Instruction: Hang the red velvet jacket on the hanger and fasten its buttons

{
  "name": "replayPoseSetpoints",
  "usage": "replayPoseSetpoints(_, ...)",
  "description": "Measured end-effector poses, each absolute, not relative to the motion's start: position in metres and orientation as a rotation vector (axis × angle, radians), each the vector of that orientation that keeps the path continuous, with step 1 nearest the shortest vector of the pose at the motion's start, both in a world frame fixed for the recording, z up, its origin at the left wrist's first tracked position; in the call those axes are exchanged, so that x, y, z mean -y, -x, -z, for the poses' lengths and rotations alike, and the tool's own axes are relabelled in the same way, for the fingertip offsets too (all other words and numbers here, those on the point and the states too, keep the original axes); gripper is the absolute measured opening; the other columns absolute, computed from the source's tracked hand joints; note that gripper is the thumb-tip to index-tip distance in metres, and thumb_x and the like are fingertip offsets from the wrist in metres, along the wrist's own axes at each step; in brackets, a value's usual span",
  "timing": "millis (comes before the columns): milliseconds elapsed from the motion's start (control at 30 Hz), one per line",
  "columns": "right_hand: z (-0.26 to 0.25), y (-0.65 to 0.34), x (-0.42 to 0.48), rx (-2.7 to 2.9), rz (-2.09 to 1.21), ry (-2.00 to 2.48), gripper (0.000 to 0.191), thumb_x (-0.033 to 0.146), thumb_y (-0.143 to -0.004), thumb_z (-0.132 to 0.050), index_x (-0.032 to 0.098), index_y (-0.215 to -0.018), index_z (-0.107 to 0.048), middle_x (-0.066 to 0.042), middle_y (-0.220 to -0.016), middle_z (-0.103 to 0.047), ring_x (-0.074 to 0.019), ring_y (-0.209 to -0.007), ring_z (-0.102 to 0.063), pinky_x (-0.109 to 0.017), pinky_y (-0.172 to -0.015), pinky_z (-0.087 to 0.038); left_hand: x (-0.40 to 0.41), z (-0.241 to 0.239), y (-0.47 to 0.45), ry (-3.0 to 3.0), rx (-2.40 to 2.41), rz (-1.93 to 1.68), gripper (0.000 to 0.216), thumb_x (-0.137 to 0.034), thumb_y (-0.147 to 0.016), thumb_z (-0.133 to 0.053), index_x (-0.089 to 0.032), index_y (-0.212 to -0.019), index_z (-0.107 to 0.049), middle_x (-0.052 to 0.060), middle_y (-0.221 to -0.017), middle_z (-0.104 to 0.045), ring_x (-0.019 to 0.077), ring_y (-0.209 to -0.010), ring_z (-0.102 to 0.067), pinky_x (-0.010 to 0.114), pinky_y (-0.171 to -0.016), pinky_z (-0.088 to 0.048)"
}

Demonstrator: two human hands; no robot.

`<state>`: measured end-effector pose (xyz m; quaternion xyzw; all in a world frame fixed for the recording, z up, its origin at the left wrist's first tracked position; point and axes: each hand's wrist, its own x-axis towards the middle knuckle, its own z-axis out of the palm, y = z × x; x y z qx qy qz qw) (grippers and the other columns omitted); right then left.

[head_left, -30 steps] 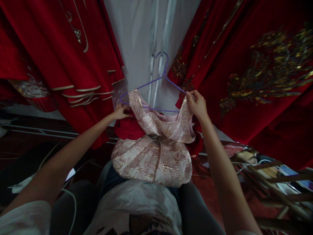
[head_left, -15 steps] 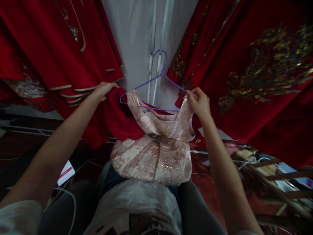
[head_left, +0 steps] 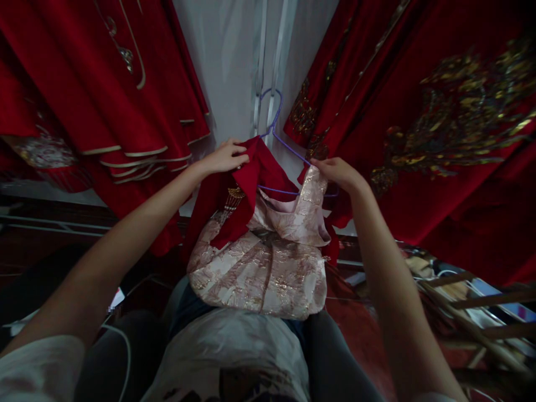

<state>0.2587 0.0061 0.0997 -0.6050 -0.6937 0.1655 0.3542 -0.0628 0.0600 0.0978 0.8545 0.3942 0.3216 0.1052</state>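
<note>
A pink and gold brocade dress (head_left: 268, 262) hangs on a purple wire hanger (head_left: 274, 120) in front of me. My left hand (head_left: 224, 157) is closed on a red garment (head_left: 247, 190) and holds its edge over the hanger's left shoulder, draping it across the dress; a gold tassel hangs from it. My right hand (head_left: 339, 172) pinches the dress's right shoulder strap at the hanger's right arm.
Red embroidered robes (head_left: 104, 95) hang at the left and heavier red robes with gold embroidery (head_left: 439, 134) at the right. A white wall with vertical rails (head_left: 251, 67) is behind. A wooden rack with clutter (head_left: 473, 312) lies low right. My lap holds a plastic-wrapped bundle (head_left: 234, 352).
My left hand lifted the red garment from beside the dress up and rightward over the hanger's left shoulder. My right hand stayed on the dress's right strap.
</note>
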Motion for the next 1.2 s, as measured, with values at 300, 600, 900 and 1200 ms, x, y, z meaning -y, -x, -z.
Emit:
replayPoseSetpoints(300,-0.103,-0.247,-0.052,2.033,-0.915,1.869,0.021,0.032,-0.061,-0.079,0.017,-0.067,-0.066,-0.004,-0.060,-0.064,-0.0207,-0.065,-0.064,-0.033,-0.059,-0.052,-0.057,-0.082,0.064,-2.601,-1.422,-0.897,0.025,-0.038,-0.083,-0.052,-0.017,-0.081,-0.065,0.008,-0.117,-0.050,0.0286,-0.120,-0.044,0.046,-0.104,-0.033)
replayPoseSetpoints(600,-0.096,-0.255,-0.047,1.814,-0.081,1.634,0.031,0.020,-0.059,-0.069,0.019,-0.088,-0.057,-0.003,-0.079,-0.063,-0.0193,-0.072,-0.059,-0.034,-0.070,-0.049,-0.060,-0.078,0.071,-2.651,-1.526,-0.907,0.027,-0.037,-0.086,-0.049,-0.016,-0.091,-0.065,0.014,-0.120,-0.052,0.0337,-0.120,-0.044,0.052,-0.101,-0.032)
replayPoseSetpoints(900,-0.112,-0.317,0.014,1.798,0.325,1.728,0.034,0.009,-0.059,-0.055,0.023,-0.090,-0.049,-0.007,-0.084,-0.060,-0.0245,-0.078,-0.057,-0.037,-0.070,-0.046,-0.046,-0.074,0.058,-2.637,-1.610,-0.958,0.031,-0.040,-0.088,-0.046,-0.014,-0.092,-0.063,0.017,-0.118,-0.052,0.0364,-0.120,-0.044,0.055,-0.100,-0.031)
replayPoseSetpoints(1200,-0.105,-0.256,0.062,2.047,0.079,1.583,0.032,0.037,-0.068,-0.069,0.023,-0.087,-0.048,-0.003,-0.072,-0.060,-0.0184,-0.060,-0.055,-0.031,-0.059,-0.040,-0.032,-0.069,0.054,-2.588,-1.580,-1.078,0.028,-0.038,-0.087,-0.047,-0.014,-0.092,-0.061,0.019,-0.123,-0.049,0.0416,-0.123,-0.038,0.060,-0.101,-0.026)
